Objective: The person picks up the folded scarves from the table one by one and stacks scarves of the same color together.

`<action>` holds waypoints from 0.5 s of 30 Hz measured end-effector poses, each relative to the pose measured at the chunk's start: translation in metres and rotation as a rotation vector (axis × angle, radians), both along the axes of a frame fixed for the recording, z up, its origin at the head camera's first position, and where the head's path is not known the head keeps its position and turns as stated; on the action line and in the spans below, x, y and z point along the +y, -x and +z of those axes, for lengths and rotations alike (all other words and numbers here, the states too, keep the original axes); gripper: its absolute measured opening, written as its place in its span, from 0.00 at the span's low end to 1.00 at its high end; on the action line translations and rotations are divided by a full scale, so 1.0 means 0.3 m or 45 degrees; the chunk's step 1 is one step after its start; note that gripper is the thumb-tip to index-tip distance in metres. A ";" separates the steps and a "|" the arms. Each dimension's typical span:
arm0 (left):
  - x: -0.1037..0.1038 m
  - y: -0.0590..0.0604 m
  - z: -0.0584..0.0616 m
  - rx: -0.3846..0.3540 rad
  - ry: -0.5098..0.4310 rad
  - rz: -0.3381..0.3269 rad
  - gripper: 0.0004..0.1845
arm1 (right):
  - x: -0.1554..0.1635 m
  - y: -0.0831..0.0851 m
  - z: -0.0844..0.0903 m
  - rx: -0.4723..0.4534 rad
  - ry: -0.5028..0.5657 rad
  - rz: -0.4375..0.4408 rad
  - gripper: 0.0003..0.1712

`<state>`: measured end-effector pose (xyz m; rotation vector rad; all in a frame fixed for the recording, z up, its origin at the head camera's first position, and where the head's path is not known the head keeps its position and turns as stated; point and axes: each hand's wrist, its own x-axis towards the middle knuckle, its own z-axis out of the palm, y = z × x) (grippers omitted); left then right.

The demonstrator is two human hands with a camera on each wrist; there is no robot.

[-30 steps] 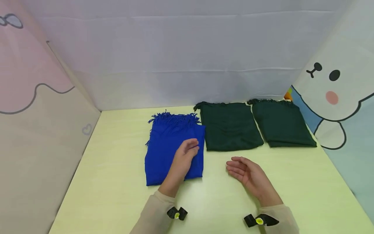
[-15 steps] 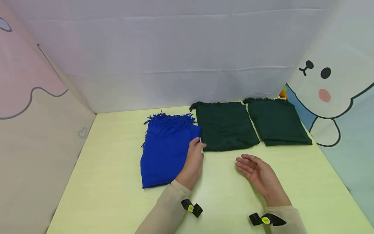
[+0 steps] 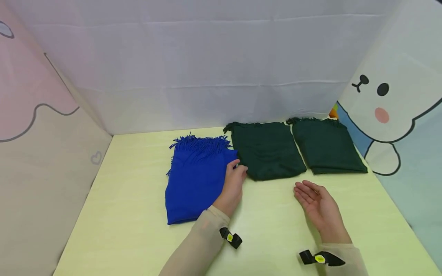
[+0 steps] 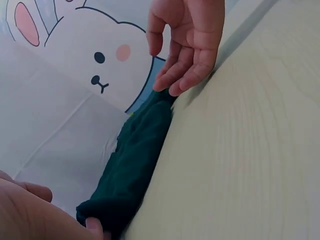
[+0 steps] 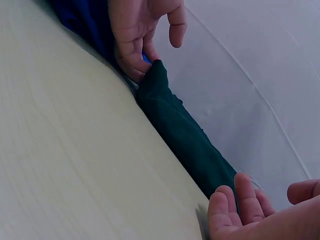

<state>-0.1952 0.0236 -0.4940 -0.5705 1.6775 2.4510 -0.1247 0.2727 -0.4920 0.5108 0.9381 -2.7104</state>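
Note:
A folded blue fringed scarf (image 3: 195, 180) lies on the pale green table (image 3: 131, 214). To its right are two folded dark green scarves, one in the middle (image 3: 267, 151) and one further right (image 3: 326, 147). My left hand (image 3: 239, 168) rests along the blue scarf's right edge, and its fingertips touch the near left corner of the middle green scarf (image 5: 185, 135). Nothing is gripped as far as I can see. My right hand (image 3: 305, 191) lies on its edge in front of the green scarves, palm open, fingers relaxed, holding nothing. In the left wrist view the right hand (image 4: 187, 45) stands just off that green scarf (image 4: 135, 170).
White fabric walls close the back, with a pink panel (image 3: 41, 115) on the left and a cartoon bunny panel (image 3: 390, 107) on the right. A small orange object (image 3: 333, 112) peeks out behind the right green scarf. Black straps sit on both wrists.
My left hand slid off the top of the blue scarf to its right edge and reached the green scarf's corner. My right hand drifted a little to the right.

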 end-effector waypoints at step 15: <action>0.043 0.042 -0.001 -0.036 -0.252 -0.019 0.37 | 0.006 0.017 -0.009 -0.048 0.072 0.010 0.20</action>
